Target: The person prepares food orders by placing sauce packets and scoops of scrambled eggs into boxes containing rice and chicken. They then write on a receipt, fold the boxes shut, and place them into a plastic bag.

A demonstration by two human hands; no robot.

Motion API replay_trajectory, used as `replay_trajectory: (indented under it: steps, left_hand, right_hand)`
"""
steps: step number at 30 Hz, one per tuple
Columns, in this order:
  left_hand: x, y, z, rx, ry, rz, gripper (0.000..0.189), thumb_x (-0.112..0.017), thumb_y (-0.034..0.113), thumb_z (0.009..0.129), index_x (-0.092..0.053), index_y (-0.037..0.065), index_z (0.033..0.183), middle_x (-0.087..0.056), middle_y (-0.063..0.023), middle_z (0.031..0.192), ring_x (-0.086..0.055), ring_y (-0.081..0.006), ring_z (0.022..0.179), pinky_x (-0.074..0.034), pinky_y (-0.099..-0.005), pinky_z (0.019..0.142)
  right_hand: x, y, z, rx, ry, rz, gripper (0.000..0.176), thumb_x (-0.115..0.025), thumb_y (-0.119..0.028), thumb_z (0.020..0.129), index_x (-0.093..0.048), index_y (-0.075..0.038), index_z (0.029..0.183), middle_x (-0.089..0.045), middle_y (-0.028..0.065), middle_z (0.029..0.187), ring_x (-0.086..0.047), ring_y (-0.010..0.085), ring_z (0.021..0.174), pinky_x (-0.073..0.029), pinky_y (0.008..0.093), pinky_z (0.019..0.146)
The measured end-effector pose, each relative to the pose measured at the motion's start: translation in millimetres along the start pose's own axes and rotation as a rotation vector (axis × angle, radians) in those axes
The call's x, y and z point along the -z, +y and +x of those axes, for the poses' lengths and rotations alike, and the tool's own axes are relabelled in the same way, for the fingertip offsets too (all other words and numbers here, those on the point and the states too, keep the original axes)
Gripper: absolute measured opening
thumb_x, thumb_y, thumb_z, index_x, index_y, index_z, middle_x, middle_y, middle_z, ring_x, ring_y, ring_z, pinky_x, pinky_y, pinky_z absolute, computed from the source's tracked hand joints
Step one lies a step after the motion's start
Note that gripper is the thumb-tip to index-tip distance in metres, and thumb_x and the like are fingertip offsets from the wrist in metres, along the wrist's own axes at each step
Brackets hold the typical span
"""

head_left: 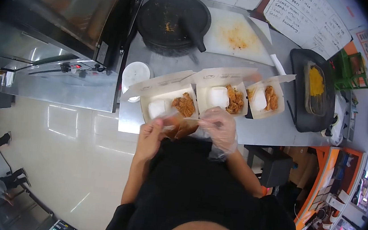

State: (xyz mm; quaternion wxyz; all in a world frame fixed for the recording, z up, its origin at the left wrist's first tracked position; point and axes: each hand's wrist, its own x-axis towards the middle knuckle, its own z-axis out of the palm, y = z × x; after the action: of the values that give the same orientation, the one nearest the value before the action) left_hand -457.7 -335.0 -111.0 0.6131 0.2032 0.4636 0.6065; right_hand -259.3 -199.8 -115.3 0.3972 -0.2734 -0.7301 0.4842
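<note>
My bare left hand (149, 134) pinches a small, blurred translucent packet (173, 120) in front of the left box. My right hand (220, 128), in a clear plastic glove, has its fingers closed at the brownish right end of what stretches between the hands; I cannot tell its exact kind. Just beyond are three open white food boxes: the left box (144, 104), the middle box (200, 97) and the right box (279, 108). Each contains a white wrapped portion (217, 97) beside crispy fried chicken (183, 105). Their lids stand raised at the back.
A white round tub (136, 75) stands left of the boxes. Behind are a black mortar (163, 16) with a pestle (192, 34), a stained cutting board (221, 33) and a knife (263, 40). A black tray (298, 82) at right bears a container of yellow food (316, 82).
</note>
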Motion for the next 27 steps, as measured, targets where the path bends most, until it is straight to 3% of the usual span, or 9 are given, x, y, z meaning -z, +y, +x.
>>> replay_trajectory:
  steps: [3,4,6,12,14,15,20,23,27]
  left_hand:
    - [17,7,4,-0.289,0.351,0.259,0.041,-0.046,0.028,0.108,-0.065,-0.006,0.118,-0.07,-0.0126,0.112,-0.064,-0.0182,0.108,-0.049,-0.0314,0.097]
    - [20,13,5,-0.286,0.397,0.322,0.04,-0.047,0.027,0.108,-0.065,-0.008,0.118,-0.07,-0.014,0.114,-0.064,-0.0192,0.108,-0.048,-0.0318,0.098]
    - [30,17,18,-0.409,0.4,0.458,0.039,-0.048,0.026,0.108,-0.065,-0.008,0.119,-0.069,-0.0149,0.115,-0.065,-0.0197,0.108,-0.049,-0.0322,0.097]
    - [66,0,57,-0.452,0.425,0.607,0.026,-0.058,0.018,0.103,-0.069,-0.004,0.112,-0.071,-0.0131,0.107,-0.066,-0.0208,0.1,-0.051,-0.0341,0.091]
    - [67,3,60,-0.665,0.427,1.283,0.016,-0.065,0.009,0.095,-0.072,-0.001,0.105,-0.071,-0.0152,0.1,-0.067,-0.0272,0.092,-0.052,-0.0362,0.085]
    - [65,4,59,-0.69,0.444,1.332,0.013,-0.067,0.004,0.09,-0.073,0.0,0.101,-0.069,-0.0167,0.096,-0.065,-0.033,0.089,-0.052,-0.0395,0.082]
    - [64,-4,56,-0.695,0.57,1.381,0.015,-0.067,0.003,0.09,-0.073,0.001,0.104,-0.069,-0.0163,0.098,-0.066,-0.032,0.093,-0.053,-0.0408,0.081]
    - [65,-11,53,-0.685,0.594,1.429,0.018,-0.068,0.003,0.089,-0.072,0.002,0.106,-0.069,-0.0165,0.101,-0.066,-0.0324,0.095,-0.053,-0.0413,0.082]
    - [64,-9,50,-0.781,0.653,1.422,0.025,-0.071,0.002,0.087,-0.07,0.002,0.111,-0.069,-0.0171,0.109,-0.064,-0.0361,0.101,-0.05,-0.0438,0.091]
  right_hand:
    - [21,3,-2,-0.466,-0.023,0.432,0.007,-0.071,-0.005,0.091,-0.068,-0.002,0.096,-0.07,0.0067,0.097,-0.064,0.0125,0.09,-0.051,0.0295,0.081]
    - [25,7,4,-0.469,-0.011,0.429,0.007,-0.071,-0.005,0.091,-0.068,-0.002,0.096,-0.07,0.0067,0.097,-0.064,0.0125,0.09,-0.051,0.0295,0.081]
    - [29,17,19,-0.238,-0.089,-0.004,0.007,-0.07,-0.008,0.092,-0.068,-0.002,0.095,-0.069,0.0064,0.098,-0.064,0.0131,0.089,-0.051,0.0294,0.081]
    - [29,50,67,-0.244,-0.256,0.03,0.009,-0.064,-0.01,0.096,-0.064,-0.002,0.101,-0.066,0.0042,0.094,-0.06,0.0124,0.091,-0.049,0.0286,0.084]
    - [26,52,73,-0.227,-0.3,-0.081,0.009,-0.063,-0.01,0.096,-0.063,-0.003,0.101,-0.066,0.0037,0.093,-0.06,0.0123,0.091,-0.048,0.0284,0.085]
    - [22,53,74,-0.29,-0.279,-0.081,0.008,-0.062,-0.01,0.096,-0.063,-0.003,0.101,-0.066,0.0032,0.094,-0.06,0.0123,0.092,-0.049,0.0289,0.086]
    - [21,73,64,-0.333,-0.209,0.019,0.008,-0.064,-0.002,0.092,-0.064,-0.003,0.1,-0.066,0.0039,0.096,-0.062,0.0125,0.092,-0.05,0.0297,0.087]
    - [26,68,59,-0.248,-0.11,-0.116,0.008,-0.064,-0.002,0.09,-0.065,-0.003,0.098,-0.067,0.0063,0.094,-0.064,0.015,0.091,-0.051,0.0305,0.085]
    - [35,18,38,0.05,0.176,-0.496,0.011,-0.065,-0.004,0.087,-0.068,-0.006,0.097,-0.069,0.0122,0.093,-0.067,0.0281,0.092,-0.052,0.0365,0.082]
